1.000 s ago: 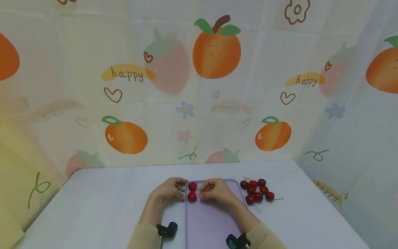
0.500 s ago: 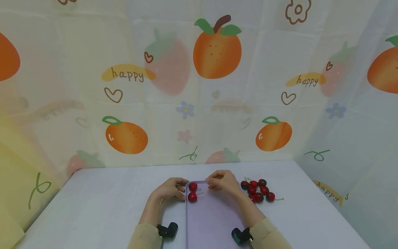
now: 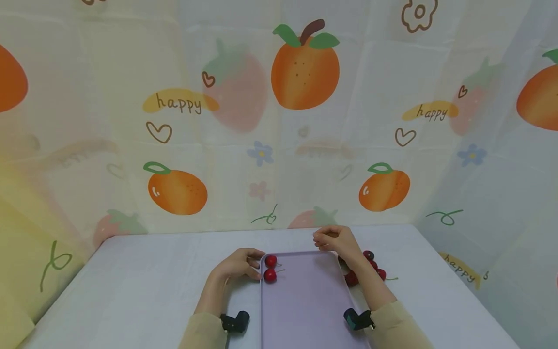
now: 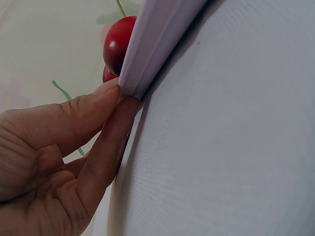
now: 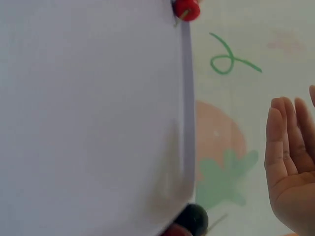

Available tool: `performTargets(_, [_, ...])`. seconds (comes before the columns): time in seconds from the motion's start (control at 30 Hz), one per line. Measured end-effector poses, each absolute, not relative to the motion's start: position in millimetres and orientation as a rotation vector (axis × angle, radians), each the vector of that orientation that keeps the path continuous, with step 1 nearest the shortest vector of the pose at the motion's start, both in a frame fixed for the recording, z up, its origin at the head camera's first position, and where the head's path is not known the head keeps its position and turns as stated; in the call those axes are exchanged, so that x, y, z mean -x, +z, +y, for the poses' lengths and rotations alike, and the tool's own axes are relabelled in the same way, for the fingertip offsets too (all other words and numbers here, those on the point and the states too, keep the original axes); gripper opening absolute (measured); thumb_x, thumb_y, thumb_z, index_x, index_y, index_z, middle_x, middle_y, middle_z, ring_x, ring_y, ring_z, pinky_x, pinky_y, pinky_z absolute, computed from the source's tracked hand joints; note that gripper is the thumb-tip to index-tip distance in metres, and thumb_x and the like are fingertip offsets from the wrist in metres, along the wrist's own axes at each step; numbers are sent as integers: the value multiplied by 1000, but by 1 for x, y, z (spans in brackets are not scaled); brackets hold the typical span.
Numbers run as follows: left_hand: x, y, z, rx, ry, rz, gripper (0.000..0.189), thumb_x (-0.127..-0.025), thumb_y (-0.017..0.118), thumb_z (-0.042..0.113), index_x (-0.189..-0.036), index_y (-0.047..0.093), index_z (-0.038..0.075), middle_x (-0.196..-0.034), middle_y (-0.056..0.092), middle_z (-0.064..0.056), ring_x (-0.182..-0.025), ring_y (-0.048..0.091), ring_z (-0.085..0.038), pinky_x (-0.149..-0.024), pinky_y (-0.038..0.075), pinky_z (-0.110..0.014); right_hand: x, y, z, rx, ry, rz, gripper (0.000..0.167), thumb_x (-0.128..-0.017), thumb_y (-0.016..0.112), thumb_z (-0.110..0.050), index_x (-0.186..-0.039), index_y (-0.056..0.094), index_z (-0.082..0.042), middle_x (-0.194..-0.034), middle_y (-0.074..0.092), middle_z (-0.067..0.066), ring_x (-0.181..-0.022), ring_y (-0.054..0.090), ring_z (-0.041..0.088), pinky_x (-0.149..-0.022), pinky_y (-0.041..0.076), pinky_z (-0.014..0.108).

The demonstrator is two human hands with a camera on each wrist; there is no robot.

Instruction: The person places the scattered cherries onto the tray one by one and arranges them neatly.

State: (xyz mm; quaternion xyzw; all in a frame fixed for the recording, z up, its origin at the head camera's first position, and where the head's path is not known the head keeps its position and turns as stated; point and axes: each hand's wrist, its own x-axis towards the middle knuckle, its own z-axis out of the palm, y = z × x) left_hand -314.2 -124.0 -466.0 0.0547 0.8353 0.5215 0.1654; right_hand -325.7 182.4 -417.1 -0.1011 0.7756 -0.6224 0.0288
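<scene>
My left hand [image 3: 239, 264] pinches the left rim of the lilac tray [image 3: 314, 310] near its far corner. In the left wrist view the thumb [image 4: 74, 115] and a finger meet at the tray's edge [image 4: 155, 44]. Two red cherries [image 3: 270, 275] with stems lie in that corner, one behind the other. My right hand [image 3: 342, 242] is raised over the tray's far right corner, holding nothing. Its fingers [image 5: 290, 128] look relaxed in the right wrist view. Beyond the tray's right edge lies a pile of several dark red cherries [image 3: 351, 278], partly hidden by the right forearm.
The tray lies on a white table [image 3: 144, 291] whose far edge meets a fruit-printed curtain [image 3: 235, 87]. One cherry stem points to the right of the pile. Small black cameras [image 3: 235, 322] are strapped to both wrists.
My right hand has drawn away from the two cherries in the tray, moving right and back to over the far right corner. The left hand and both cherries have stayed in place.
</scene>
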Motion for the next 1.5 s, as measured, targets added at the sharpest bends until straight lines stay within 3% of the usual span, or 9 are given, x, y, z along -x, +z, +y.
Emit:
performTargets(0.17, [314, -466, -123, -144, 1483, 2389, 58, -72, 79, -2, -127, 63, 7, -112, 64, -11, -92, 57, -20, -78, 56, -29, 327, -412, 205, 288, -1943, 2417, 37, -90, 71, -21, -109, 65, 11, -92, 75, 11, -81, 74, 16, -78, 60, 29])
performTargets(0.37, [314, -466, -122, -135, 1493, 2389, 58, -71, 79, -4, -126, 65, 7, -110, 64, -10, -91, 57, -20, -77, 56, -29, 321, -413, 235, 233, -1914, 2492, 42, -91, 70, -26, -113, 64, 9, -86, 74, -2, -82, 73, 13, -78, 60, 25])
performTargets(0.5, [315, -467, -122, -135, 1503, 2384, 58, -70, 80, -4, -125, 65, 7, -107, 63, -10, -91, 56, -20, -76, 55, -29, 317, -414, 258, 198, -1865, 2560, 45, -92, 68, -31, -116, 63, 7, -91, 73, -2, -83, 71, 6, -80, 58, 22])
performTargets(1.0, [315, -468, -123, -158, 1499, 2379, 58, -70, 80, -4, -125, 65, 7, -106, 63, -10, -91, 56, -20, -76, 54, -28, 298, -432, 331, 62, -1646, 2710, 50, -96, 63, -35, -124, 61, 6, -103, 71, -5, -89, 68, 1, -80, 56, 18])
performTargets(1.27, [314, -468, -124, -148, 1498, 2386, 59, -70, 80, -4, -125, 64, 6, -108, 63, -10, -91, 56, -21, -76, 55, -29, 293, -442, 360, 65, -1464, 2715, 46, -97, 61, -33, -124, 62, 4, -121, 69, 15, -91, 64, -6, -82, 55, 17])
performTargets(1.5, [314, -466, -123, -155, 1477, 2392, 60, -70, 79, -5, -127, 63, 5, -113, 64, -11, -90, 58, -20, -78, 56, -30, 285, -446, 375, 71, -1287, 2678, 40, -93, 65, -28, -121, 66, 0, -122, 69, 16, -90, 60, -4, -80, 52, 22])
